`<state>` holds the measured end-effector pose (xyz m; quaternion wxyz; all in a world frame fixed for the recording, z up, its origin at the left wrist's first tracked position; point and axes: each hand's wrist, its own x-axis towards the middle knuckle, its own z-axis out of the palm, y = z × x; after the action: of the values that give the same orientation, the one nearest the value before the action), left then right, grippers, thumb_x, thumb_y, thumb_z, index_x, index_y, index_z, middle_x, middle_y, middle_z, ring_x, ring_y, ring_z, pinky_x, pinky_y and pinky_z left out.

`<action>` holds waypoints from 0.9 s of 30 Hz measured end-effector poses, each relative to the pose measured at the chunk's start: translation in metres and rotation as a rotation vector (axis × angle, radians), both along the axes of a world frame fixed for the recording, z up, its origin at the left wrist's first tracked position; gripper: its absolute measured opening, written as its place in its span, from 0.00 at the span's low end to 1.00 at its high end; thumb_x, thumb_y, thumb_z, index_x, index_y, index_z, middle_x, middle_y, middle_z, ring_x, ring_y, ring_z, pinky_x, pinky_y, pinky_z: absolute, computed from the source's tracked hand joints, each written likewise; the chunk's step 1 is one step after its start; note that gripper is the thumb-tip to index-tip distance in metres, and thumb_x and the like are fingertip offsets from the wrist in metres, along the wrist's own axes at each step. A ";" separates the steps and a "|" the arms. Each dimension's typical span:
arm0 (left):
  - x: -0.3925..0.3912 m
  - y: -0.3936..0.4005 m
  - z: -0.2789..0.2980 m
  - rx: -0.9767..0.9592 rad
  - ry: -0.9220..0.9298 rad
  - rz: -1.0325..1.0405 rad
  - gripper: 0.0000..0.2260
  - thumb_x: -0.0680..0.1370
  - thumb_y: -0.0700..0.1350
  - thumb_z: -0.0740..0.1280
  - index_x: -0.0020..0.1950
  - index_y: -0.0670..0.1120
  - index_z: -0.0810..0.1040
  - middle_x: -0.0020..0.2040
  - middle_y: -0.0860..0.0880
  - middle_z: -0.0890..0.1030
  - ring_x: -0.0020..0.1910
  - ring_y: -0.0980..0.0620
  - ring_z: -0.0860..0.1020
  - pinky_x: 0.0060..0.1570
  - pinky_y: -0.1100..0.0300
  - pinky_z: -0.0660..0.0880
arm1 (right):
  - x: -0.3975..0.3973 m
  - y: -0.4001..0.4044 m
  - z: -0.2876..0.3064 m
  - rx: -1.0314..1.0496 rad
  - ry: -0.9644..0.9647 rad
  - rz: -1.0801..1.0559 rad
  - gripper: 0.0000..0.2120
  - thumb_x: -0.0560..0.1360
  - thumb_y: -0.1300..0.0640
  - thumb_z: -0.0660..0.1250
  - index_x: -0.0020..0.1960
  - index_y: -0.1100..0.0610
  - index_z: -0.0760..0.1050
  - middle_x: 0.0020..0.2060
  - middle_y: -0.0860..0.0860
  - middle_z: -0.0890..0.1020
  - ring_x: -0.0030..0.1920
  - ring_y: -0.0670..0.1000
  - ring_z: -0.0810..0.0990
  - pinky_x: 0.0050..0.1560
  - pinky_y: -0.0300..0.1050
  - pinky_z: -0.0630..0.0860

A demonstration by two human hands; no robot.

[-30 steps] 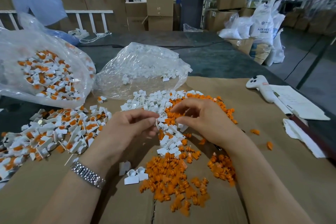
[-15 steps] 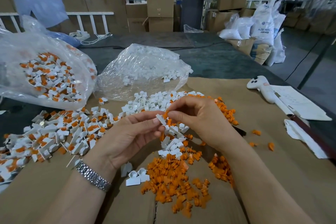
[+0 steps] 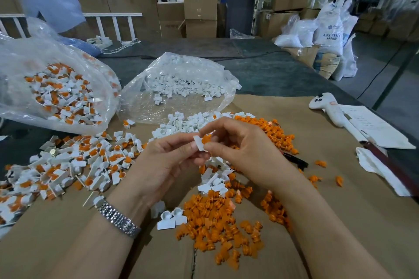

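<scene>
As left hand (image 3: 163, 165) pinches white clip (image 3: 199, 142), clear bag (image 3: 181, 112) holding white clips (image 3: 181, 85)

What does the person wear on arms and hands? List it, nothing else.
The left hand has a silver metal link band round its wrist, like a watch strap. The right hand wears nothing that shows. Both forearms are bare as far as the view reaches: no sleeves, no gloves.
</scene>
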<state>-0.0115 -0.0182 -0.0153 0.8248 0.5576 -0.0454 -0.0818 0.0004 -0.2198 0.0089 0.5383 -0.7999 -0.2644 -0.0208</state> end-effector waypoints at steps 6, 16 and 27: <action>-0.002 0.002 0.002 -0.064 0.029 -0.091 0.12 0.73 0.37 0.71 0.55 0.39 0.87 0.48 0.37 0.86 0.44 0.47 0.87 0.44 0.62 0.83 | -0.001 -0.001 0.002 -0.041 -0.077 -0.018 0.11 0.74 0.58 0.76 0.56 0.53 0.83 0.42 0.48 0.83 0.44 0.46 0.82 0.48 0.40 0.81; -0.004 -0.002 0.005 -0.068 0.011 -0.009 0.04 0.72 0.35 0.73 0.43 0.43 0.85 0.44 0.34 0.85 0.45 0.39 0.87 0.41 0.59 0.84 | -0.002 0.002 0.001 -0.106 -0.216 -0.096 0.11 0.72 0.57 0.78 0.54 0.56 0.85 0.42 0.47 0.84 0.43 0.45 0.83 0.47 0.41 0.81; -0.002 0.001 0.003 0.072 0.032 0.047 0.09 0.68 0.41 0.79 0.45 0.40 0.87 0.44 0.38 0.85 0.41 0.46 0.84 0.38 0.61 0.81 | -0.003 0.007 -0.001 -0.206 -0.383 -0.142 0.11 0.73 0.57 0.77 0.54 0.58 0.84 0.43 0.49 0.83 0.42 0.45 0.80 0.47 0.43 0.79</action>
<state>-0.0132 -0.0172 -0.0122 0.8066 0.5864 -0.0161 -0.0727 -0.0025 -0.2129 0.0081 0.3911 -0.8486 -0.3055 -0.1833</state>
